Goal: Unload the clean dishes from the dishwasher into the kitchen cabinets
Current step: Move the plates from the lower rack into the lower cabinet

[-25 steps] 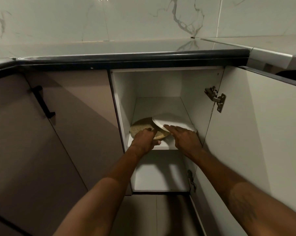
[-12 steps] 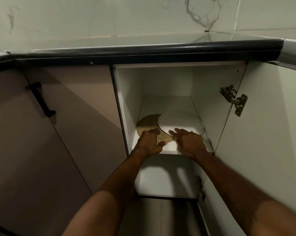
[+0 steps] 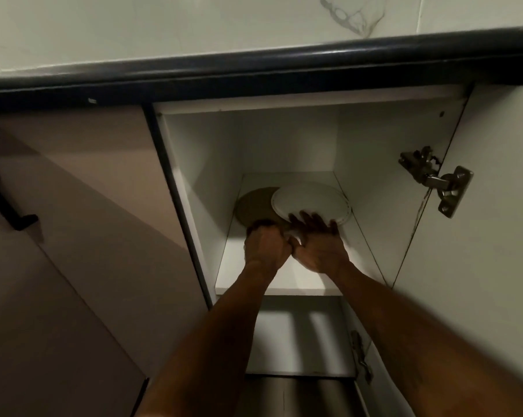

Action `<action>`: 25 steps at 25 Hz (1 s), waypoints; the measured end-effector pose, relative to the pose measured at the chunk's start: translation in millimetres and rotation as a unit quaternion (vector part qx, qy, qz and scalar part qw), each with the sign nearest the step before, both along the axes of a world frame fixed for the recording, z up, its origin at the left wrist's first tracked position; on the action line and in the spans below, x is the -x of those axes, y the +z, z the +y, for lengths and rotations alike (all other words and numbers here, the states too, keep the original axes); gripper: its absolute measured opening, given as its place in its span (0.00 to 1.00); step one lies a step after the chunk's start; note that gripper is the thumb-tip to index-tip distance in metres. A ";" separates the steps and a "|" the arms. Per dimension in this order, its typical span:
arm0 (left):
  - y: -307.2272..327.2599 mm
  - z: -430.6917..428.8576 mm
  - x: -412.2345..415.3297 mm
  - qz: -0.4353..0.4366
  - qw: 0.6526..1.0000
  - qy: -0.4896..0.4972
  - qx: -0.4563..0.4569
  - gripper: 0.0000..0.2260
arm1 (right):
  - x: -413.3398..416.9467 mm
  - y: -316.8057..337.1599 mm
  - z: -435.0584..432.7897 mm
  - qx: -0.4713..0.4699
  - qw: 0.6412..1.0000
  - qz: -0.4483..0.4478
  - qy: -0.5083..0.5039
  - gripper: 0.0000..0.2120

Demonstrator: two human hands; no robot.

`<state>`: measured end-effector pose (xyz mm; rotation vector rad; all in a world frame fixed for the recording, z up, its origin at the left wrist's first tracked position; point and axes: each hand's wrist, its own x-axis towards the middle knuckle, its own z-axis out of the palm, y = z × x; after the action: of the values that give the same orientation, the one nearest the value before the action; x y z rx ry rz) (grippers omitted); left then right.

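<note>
**Two bare hands at plates on an upper shelf of an open cabinet**

Nearest the camera, two bare forearms reach forward and up from the bottom of the view into an open lower cabinet (image 3: 284,139). Below them lies the cabinet's pale bottom shelf (image 3: 296,335), lit in patches.

Further in, the hands meet side by side over the white upper shelf (image 3: 254,266), almost touching one another. The left hand (image 3: 264,243) is curled into a loose fist at the near edge of a brown round plate (image 3: 254,203); its fingers are together, but whether they pinch the plate's rim cannot be told. The right hand (image 3: 320,245) is spread flat, fingers apart, with its fingertips (image 3: 309,219) on the near rim of a white plate (image 3: 311,201). It grips nothing.

Both plates lie flat on the upper shelf, toward the back. The white plate is on the right and overlaps the right edge of the brown one.

To the right, the cabinet door (image 3: 479,266) stands open, with a metal hinge (image 3: 434,179) on its inner face. To the left is a closed brownish door (image 3: 82,206) with a black handle (image 3: 4,203).

Farthest off, the dark front edge of the desk (image 3: 254,64) runs across the top, and a marble-patterned wall (image 3: 194,22) rises behind it.
</note>
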<state>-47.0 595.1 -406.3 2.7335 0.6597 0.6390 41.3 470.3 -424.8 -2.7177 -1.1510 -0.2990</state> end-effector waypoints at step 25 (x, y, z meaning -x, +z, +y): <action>-41.5 38.8 -65.8 0.043 0.999 -0.027 0.014 0.22 | -34.9 -12.7 27.5 -0.063 0.993 -0.038 -0.092 0.31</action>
<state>18.8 633.9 -447.8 2.7543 0.6077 0.4998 76.1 497.9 -437.4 -2.7247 -0.8671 -0.4880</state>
